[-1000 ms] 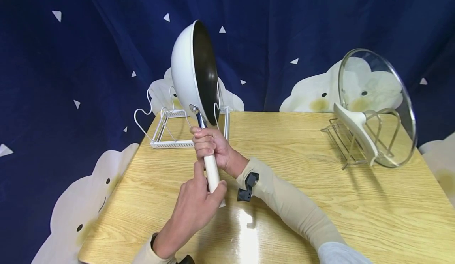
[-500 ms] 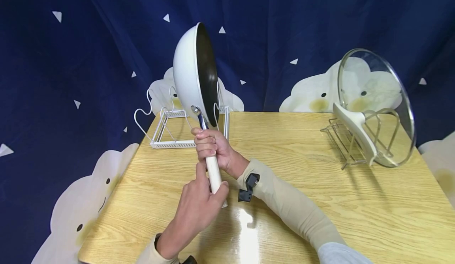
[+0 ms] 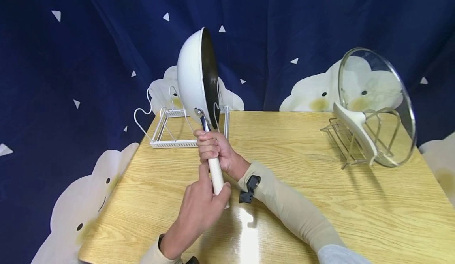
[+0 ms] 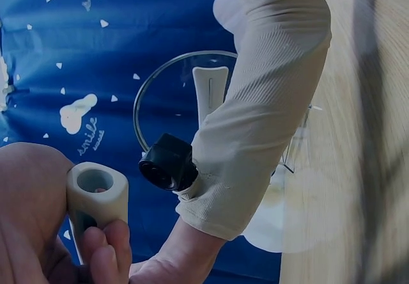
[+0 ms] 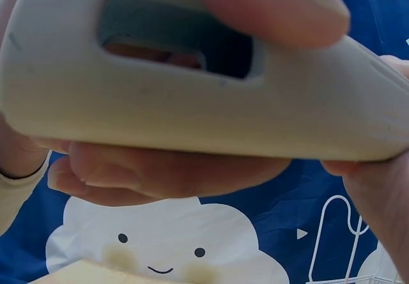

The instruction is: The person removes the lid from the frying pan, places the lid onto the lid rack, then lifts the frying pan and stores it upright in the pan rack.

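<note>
A wok (image 3: 190, 68), white outside and dark inside, is held up on its edge with its opening facing right. My right hand (image 3: 217, 149) grips the upper part of its cream handle (image 3: 216, 173), just below the metal neck. Lower down, my left hand (image 3: 200, 206) holds the handle's end between thumb and fingers. The left wrist view shows the hollow end of the handle (image 4: 97, 201) beside my left palm (image 4: 29, 213). A long slot in the handle (image 5: 147, 114) fills much of the right wrist view, with fingers (image 5: 160, 172) running beneath it.
Behind the wok a white wire rack (image 3: 174, 143) stands at the table's back left. On the right, a glass lid (image 3: 382, 70) with a white handle leans upright in a metal wire stand (image 3: 350, 161). A blue curtain (image 3: 266, 39) hangs behind the wooden table (image 3: 284, 145).
The wok has shifted slightly right and down in the head view, and both hands have moved along with it. Their hold on the handle looks the same. The rack and lid have stayed put.
</note>
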A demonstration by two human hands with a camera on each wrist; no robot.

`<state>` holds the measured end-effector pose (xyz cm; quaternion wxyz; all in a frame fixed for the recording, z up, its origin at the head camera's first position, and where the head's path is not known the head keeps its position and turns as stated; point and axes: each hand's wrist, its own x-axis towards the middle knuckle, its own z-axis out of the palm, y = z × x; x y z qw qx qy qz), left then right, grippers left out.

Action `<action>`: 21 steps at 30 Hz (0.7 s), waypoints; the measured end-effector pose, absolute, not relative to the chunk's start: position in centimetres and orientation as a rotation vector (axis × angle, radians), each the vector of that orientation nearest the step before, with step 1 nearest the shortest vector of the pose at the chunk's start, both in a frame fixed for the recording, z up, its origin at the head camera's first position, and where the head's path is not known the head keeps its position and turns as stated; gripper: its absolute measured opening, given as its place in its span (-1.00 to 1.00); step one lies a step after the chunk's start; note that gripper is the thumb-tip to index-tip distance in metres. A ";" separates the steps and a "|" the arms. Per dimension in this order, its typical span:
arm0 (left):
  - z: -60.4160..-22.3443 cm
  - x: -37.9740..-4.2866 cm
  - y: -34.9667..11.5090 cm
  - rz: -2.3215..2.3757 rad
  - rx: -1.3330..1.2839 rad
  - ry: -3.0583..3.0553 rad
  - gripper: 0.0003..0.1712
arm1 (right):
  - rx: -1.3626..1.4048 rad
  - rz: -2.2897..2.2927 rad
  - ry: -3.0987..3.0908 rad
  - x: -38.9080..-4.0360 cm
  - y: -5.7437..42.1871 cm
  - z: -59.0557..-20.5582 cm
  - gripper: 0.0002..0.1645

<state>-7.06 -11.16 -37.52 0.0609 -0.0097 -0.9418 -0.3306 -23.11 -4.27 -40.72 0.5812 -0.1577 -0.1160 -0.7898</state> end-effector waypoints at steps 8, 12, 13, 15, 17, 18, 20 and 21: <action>-38.0 -7.0 -11.0 -0.999 -0.019 -2.844 -0.36 | -0.352 -1.830 -0.295 -23.1 -4.2 -41.2 -0.72; -38.2 -7.0 -11.0 -0.994 -0.020 -2.838 -0.37 | -0.350 -1.836 -0.293 -23.0 -4.2 -41.5 -0.72; -38.3 -7.0 -11.0 -0.991 -0.022 -2.835 -0.38 | -0.350 -1.838 -0.295 -23.0 -4.2 -41.6 -0.72; -38.4 -7.0 -11.0 -0.991 -0.025 -2.833 -0.38 | -0.350 -1.839 -0.298 -23.0 -4.2 -41.7 -0.73; -38.5 -7.0 -11.0 -0.994 -0.029 -2.831 -0.38 | -0.350 -1.839 -0.300 -23.0 -4.2 -41.8 -0.73; -38.5 -7.0 -11.0 -0.996 -0.030 -2.831 -0.38 | -0.351 -1.838 -0.300 -23.0 -4.2 -41.8 -0.73; -38.6 -6.9 -11.0 -0.998 -0.031 -2.831 -0.38 | -0.352 -1.839 -0.297 -23.0 -4.2 -41.9 -0.73; -38.6 -6.9 -11.0 -0.998 -0.033 -2.830 -0.38 | -0.352 -1.840 -0.297 -23.0 -4.2 -41.9 -0.72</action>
